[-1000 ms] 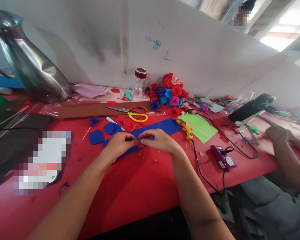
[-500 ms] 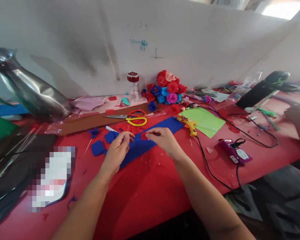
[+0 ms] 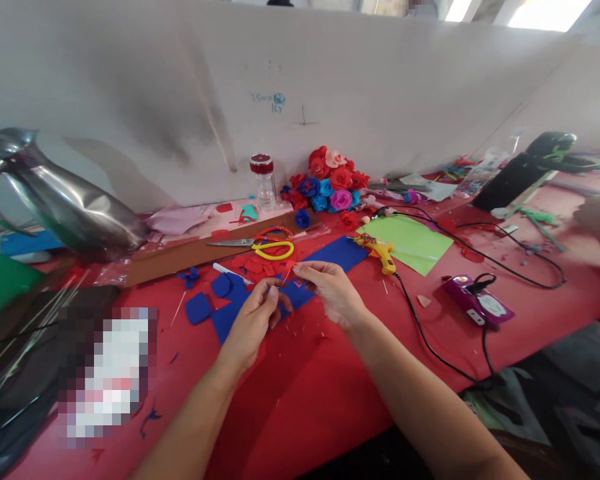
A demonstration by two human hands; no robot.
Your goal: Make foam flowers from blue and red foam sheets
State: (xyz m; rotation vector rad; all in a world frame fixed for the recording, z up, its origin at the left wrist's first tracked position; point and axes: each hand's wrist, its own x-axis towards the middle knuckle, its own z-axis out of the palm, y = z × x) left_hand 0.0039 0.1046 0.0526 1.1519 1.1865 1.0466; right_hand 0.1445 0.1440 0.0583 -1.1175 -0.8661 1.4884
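My left hand (image 3: 256, 319) is closed in a pinch on a thin pale stick (image 3: 286, 277), which points up toward the other hand. The fingertips of my right hand (image 3: 333, 290) are pinched on a small red paper piece (image 3: 291, 265) at the stick's upper end, mostly hidden by the fingers. Both hands hover over a strip of blue paper (image 3: 337, 258). Red paper petals (image 3: 254, 265) lie just beyond them, and cut blue petals (image 3: 199, 309) to the left. Scissors with yellow and red handles (image 3: 274, 250) rest behind the petals.
A yellow glue gun (image 3: 384, 257) with a black cord lies right of the hands, near a green sheet (image 3: 415, 243) and a purple power socket (image 3: 473, 300). Paper roses (image 3: 340, 179), a glass jar (image 3: 264, 183) and a steel jug (image 3: 75, 193) stand along the wall.
My left hand has turned and come toward my right, tipping the stick to the right. The stick's tip now meets the red piece. The view has shifted slightly.
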